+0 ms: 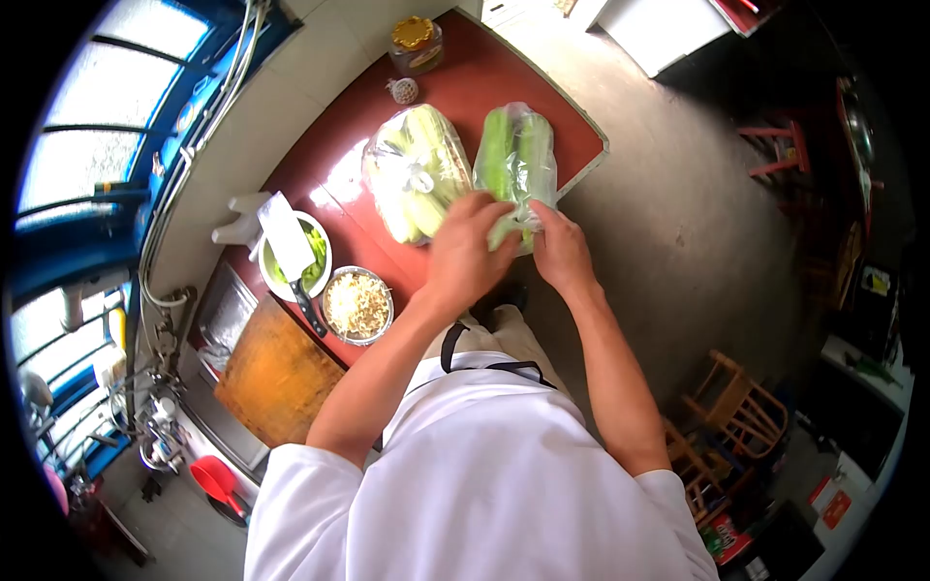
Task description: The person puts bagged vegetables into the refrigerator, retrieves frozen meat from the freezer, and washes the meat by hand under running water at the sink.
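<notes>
A clear plastic bag of long green vegetables (516, 155) lies at the right edge of the red counter. At its near end, my right hand (562, 247) pinches the plastic. My left hand (473, 247) is just beside it, its fingers curled and blurred over the bag's near end; whether they grip the plastic is unclear. Left of this bag lies a larger clear bag of pale green vegetables (415, 169), close to my left hand.
On the red counter (378, 92) are a gold-lidded jar (417, 44), a bowl of cut greens (318, 254) with a cleaver (287, 237) across it, and a metal bowl of pale shreds (357, 305). A wooden cutting board (276, 373) lies nearer. Wooden chairs (741, 407) stand right.
</notes>
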`<state>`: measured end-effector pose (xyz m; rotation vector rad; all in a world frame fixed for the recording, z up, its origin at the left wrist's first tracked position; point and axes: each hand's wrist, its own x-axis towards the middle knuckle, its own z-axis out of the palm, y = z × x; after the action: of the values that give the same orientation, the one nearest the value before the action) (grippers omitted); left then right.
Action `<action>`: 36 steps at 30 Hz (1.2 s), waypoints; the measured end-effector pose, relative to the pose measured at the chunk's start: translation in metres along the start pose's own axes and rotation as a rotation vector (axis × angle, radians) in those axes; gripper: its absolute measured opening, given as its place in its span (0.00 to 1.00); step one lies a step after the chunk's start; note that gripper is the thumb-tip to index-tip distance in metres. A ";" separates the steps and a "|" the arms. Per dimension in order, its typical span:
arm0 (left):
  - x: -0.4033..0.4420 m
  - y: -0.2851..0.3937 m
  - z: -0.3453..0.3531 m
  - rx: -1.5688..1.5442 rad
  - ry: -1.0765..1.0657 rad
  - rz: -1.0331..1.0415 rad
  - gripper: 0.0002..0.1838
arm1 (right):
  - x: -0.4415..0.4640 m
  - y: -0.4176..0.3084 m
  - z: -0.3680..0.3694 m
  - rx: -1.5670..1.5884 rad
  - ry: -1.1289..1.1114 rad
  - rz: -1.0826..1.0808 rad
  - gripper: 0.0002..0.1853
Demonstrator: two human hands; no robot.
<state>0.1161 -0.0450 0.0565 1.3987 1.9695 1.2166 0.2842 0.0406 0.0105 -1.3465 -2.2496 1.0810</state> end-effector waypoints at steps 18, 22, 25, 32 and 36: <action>0.071 -0.021 -0.086 -0.402 -0.294 -0.421 0.11 | -0.089 0.011 -0.062 0.510 0.591 0.093 0.13; 0.060 0.037 -0.064 -0.470 -0.430 -0.513 0.08 | -0.161 -0.019 -0.108 0.489 0.622 0.247 0.17; 0.037 0.104 -0.038 -0.305 -0.387 -0.518 0.11 | -0.224 -0.012 -0.117 0.410 0.675 0.354 0.19; -0.035 0.174 0.010 -0.351 -0.949 -0.302 0.18 | -0.387 0.010 -0.095 0.088 0.595 0.768 0.11; -0.104 0.228 0.071 -0.134 -1.197 -0.183 0.16 | -0.487 0.024 -0.095 0.229 0.636 0.955 0.13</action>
<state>0.3311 -0.0872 0.1977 1.3332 1.0848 0.2330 0.6056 -0.3249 0.1122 -2.2987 -0.9712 0.8923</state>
